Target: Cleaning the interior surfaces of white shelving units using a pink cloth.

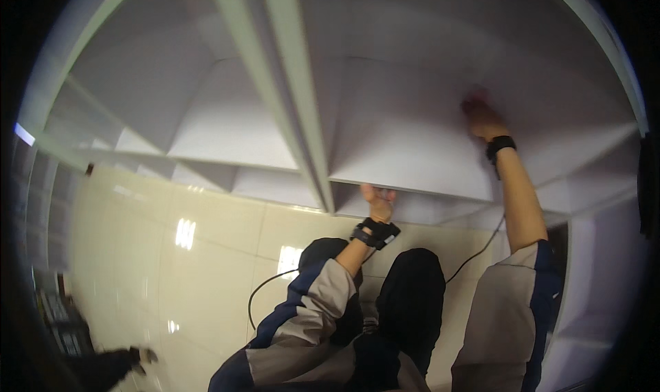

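Before me stands a white shelving unit with a low shelf board (417, 144). My right hand (482, 116) reaches deep into the right compartment, close to the board's surface; its fingers are blurred, so whether it holds anything is not clear. At the front edge of the same board, my left hand (380, 204) reaches under with its palm up and fingers partly hidden beneath the edge. Its grip cannot be made out. A black strap with a small device (380, 232) is on my left wrist, and another black strap (500, 144) is on my right wrist.
A double upright panel (301, 108) divides the unit left of my hands. Black cables (250, 299) run beside my knees over the glossy tiled floor (206, 284). Another person's dark sleeve and hand (147, 356) show at the lower left. More white shelving (598, 268) stands at the right.
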